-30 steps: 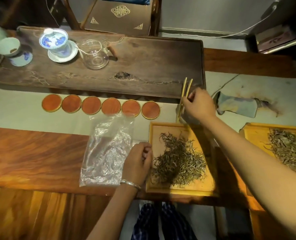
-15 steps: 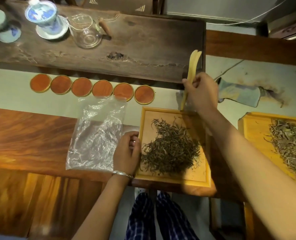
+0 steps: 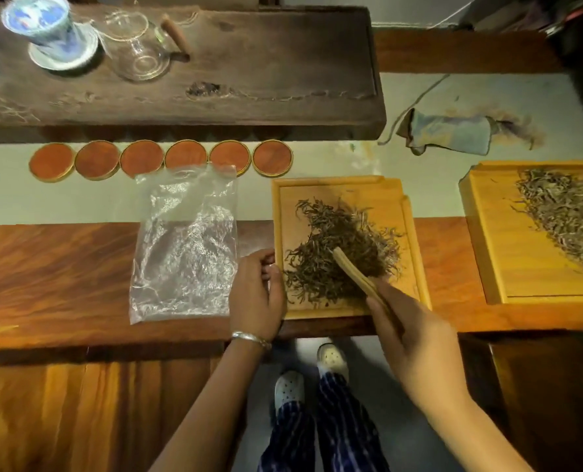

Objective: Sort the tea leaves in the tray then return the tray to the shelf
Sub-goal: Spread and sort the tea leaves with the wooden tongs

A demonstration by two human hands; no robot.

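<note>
A yellow wooden tray (image 3: 337, 189) lies at the table's near edge with a heap of dark tea leaves (image 3: 337, 243) in it. My right hand (image 3: 416, 338) grips bamboo tongs (image 3: 354, 272), and their tips rest on the near part of the heap. My left hand (image 3: 256, 294) sits against the tray's left rim, fingers curled on the edge. A second yellow tray (image 3: 494, 240) with paler tea leaves (image 3: 562, 212) lies to the right.
A clear plastic bag (image 3: 184, 243) lies flat left of the tray. Several round orange coasters (image 3: 160, 160) line up behind it. A dark wooden tea board (image 3: 249, 80) holds a lidded cup (image 3: 50, 32) and a glass pitcher (image 3: 136, 46). A cloth (image 3: 453, 134) lies far right.
My right hand has come back from beyond the tray with the tongs and lowered their tips onto the leaf heap. My left hand has stayed at the tray's left rim.
</note>
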